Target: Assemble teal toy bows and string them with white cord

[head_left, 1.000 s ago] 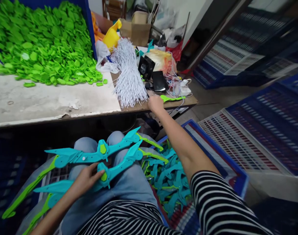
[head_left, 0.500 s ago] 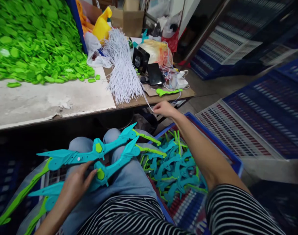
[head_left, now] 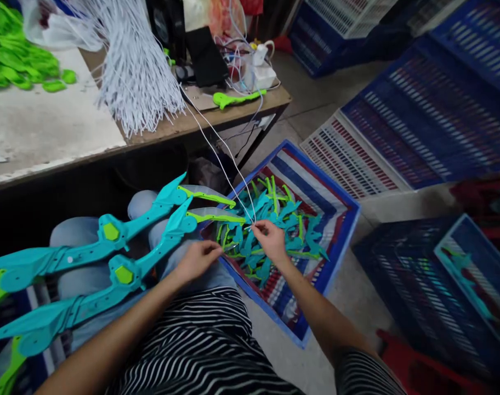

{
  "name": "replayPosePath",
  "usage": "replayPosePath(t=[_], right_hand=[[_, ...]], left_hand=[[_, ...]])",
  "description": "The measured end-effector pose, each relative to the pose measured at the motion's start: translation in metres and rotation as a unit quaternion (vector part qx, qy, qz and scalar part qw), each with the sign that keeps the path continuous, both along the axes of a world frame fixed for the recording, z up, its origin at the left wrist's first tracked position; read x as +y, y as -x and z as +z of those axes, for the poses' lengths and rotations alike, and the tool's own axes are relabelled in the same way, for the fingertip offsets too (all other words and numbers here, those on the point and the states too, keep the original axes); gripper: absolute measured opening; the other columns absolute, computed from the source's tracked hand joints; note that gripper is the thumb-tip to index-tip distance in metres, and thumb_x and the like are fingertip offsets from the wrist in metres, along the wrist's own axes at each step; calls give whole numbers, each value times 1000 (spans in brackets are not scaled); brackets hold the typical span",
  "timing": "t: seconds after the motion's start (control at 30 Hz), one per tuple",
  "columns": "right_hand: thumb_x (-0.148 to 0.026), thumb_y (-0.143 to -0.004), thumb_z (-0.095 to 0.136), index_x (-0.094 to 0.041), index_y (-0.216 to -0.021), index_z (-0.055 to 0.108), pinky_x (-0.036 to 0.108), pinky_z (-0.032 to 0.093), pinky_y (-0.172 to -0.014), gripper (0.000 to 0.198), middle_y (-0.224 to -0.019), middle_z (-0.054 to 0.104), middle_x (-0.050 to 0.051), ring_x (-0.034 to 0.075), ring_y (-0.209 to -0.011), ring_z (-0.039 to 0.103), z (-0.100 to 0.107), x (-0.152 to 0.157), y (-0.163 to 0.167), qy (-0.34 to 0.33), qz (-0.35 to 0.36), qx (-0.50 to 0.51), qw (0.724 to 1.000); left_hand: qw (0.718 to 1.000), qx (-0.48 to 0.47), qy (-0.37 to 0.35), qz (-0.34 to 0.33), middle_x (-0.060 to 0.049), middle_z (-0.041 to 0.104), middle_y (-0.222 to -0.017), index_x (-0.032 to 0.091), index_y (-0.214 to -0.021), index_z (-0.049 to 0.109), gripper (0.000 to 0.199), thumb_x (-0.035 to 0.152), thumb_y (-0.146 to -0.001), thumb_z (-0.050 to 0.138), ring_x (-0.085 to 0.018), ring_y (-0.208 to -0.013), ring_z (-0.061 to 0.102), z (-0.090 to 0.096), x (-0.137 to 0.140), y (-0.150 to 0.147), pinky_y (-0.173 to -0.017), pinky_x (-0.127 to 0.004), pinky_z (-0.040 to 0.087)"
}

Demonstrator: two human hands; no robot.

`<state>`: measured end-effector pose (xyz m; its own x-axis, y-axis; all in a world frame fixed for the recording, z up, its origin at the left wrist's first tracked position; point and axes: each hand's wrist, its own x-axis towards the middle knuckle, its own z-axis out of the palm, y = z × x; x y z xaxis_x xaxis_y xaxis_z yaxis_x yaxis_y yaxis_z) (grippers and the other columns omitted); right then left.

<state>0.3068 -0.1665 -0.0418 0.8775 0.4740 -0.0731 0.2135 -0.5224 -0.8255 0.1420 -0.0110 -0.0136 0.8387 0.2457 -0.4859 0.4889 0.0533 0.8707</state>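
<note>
My right hand (head_left: 270, 240) pinches white string (head_left: 227, 170) between thumb and fingertips, over the crate of parts. Two strands run from these fingers up to the table edge by the string bundle (head_left: 138, 71). Just left of it, my left hand (head_left: 198, 259) has its thumb and fingers pressed together; whether anything is between them I cannot make out. Across my lap lie two teal and green plastic toy bows, a farther toy bow (head_left: 145, 222) and a nearer toy bow (head_left: 157, 255). Each carries a green hexagonal piece at its middle and green curved ends.
A blue crate (head_left: 336, 263) lined with striped cloth holds many teal and green bows. On the table (head_left: 61, 118) are green plastic pieces (head_left: 15, 60), a black box (head_left: 206, 57), wires and a green bow arm (head_left: 237, 99). More crates (head_left: 418, 120) stand at the right.
My right hand has drawn the string away from the table down over the crate. My left hand has left the nearer bow and come near the right hand. The view has shifted right.
</note>
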Motion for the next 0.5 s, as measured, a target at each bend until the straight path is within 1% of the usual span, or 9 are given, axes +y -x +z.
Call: replayPosePath(t=[0.07, 0.13, 0.3, 0.4, 0.5], right_hand=[[-38, -72, 55, -21, -69, 62, 28, 43, -56, 19, -61, 60, 0, 14, -54, 51, -7, 2, 3, 6, 12, -67, 998], [-35, -76, 52, -22, -70, 62, 30, 46, -62, 17, -66, 62, 0, 15, -59, 53, -13, 5, 3, 11, 32, -128, 991], [-26, -85, 46, -22, -73, 59, 33, 48, -70, 18, -75, 66, 3, 18, -72, 59, -23, 7, 2, 21, 100, -233, 967], [-23, -87, 45, -21, -77, 59, 34, 48, -73, 18, -79, 67, 6, 19, -77, 59, -26, 6, 1, 19, 132, -284, 950], [-21, -88, 45, -21, -79, 60, 35, 48, -72, 17, -80, 67, 7, 19, -76, 59, -28, 6, 1, 13, 139, -302, 943]], left_hand=[[999, 28, 18, 23, -1, 65, -63, 17, -72, 65, 20, 33, -76, 54, -15, -60, 59, -10, -6, -16, -55, -23, 44], [997, 43, 40, 51, 0, 63, -60, 16, -71, 64, 17, 29, -76, 56, -14, -57, 57, -17, -9, -28, -53, -22, 42], [984, 77, 126, 99, 0, 62, -61, 13, -70, 62, 10, 19, -77, 59, -10, -52, 56, -30, -14, -47, -50, -19, 41], [978, 93, 149, 113, 0, 61, -61, 12, -79, 61, 6, 14, -80, 56, -10, -50, 56, -40, -16, -58, -49, -18, 41], [972, 103, 173, 120, 0, 61, -60, 10, -90, 61, 10, 11, -83, 53, -9, -49, 56, -50, -20, -66, -48, -18, 42]])
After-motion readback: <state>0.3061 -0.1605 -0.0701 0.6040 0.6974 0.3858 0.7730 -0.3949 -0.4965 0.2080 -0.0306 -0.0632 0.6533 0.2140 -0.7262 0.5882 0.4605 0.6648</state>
